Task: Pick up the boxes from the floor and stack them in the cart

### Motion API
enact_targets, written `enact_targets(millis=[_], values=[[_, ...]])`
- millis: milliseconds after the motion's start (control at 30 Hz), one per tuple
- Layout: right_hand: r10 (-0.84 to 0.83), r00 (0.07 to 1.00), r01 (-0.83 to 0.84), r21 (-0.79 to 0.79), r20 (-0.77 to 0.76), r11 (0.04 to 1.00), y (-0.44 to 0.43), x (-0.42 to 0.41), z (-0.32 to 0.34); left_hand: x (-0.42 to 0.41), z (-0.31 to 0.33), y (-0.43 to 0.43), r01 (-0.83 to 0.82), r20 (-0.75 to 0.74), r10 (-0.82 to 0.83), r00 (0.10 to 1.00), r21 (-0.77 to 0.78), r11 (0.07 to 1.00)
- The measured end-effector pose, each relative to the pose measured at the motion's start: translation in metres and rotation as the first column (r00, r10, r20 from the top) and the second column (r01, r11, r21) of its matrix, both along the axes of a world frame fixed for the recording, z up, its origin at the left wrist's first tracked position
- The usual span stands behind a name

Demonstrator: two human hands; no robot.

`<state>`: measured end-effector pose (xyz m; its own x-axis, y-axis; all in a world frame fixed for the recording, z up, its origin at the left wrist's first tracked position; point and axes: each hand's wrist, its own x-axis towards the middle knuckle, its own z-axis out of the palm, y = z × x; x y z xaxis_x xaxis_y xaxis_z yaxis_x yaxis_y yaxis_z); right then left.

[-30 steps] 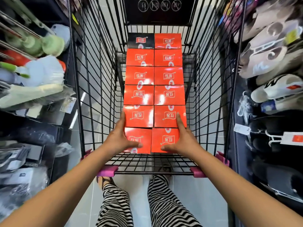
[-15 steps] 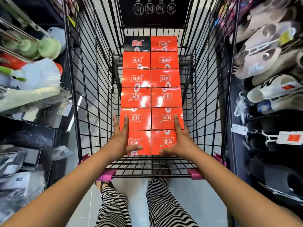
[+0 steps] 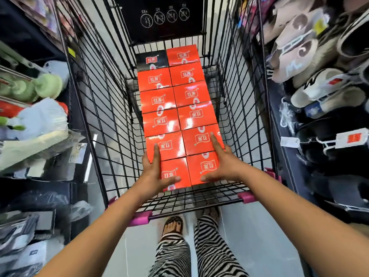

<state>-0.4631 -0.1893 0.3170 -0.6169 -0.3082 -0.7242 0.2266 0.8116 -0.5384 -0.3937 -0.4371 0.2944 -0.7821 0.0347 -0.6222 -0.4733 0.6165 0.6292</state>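
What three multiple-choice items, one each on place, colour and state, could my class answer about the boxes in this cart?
1. Where is the black box?
A. far left corner of the layer
B. nearest row
C. on the floor

2. What colour are the other boxes?
A. blue
B. orange-red
C. white

3. How are the hands placed?
A. gripping the handle
B. hanging free
C. flat on the nearest boxes

Answers: 1 A, beside the cart far end; 2 B, eleven match; 3 C, left hand and right hand rest, fingers extended, on top.
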Motion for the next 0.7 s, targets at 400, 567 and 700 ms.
enact_targets(millis=[400, 567, 700], values=[[-0.585, 0.463, 0.530, -0.321, -0.666, 0.785, 0.028, 0.109, 0.087, 0.008, 0.102, 0.070, 0.170, -0.552, -0.294, 0.781, -0.265, 0.949], [-0.740, 0.083, 0.772, -0.427, -0.668, 0.472, 0.077, 0.220, 0.093, 0.041, 0.147, 0.171, 0.504, -0.705, -0.513, 0.490, -0.251, 0.826], [-0.790, -0.227, 0.883, -0.462, -0.569, 0.079, 0.117, 0.322, 0.076, 0.100, 0.158, 0.256, 0.738, -0.711, -0.635, 0.301, -0.248, 0.628]])
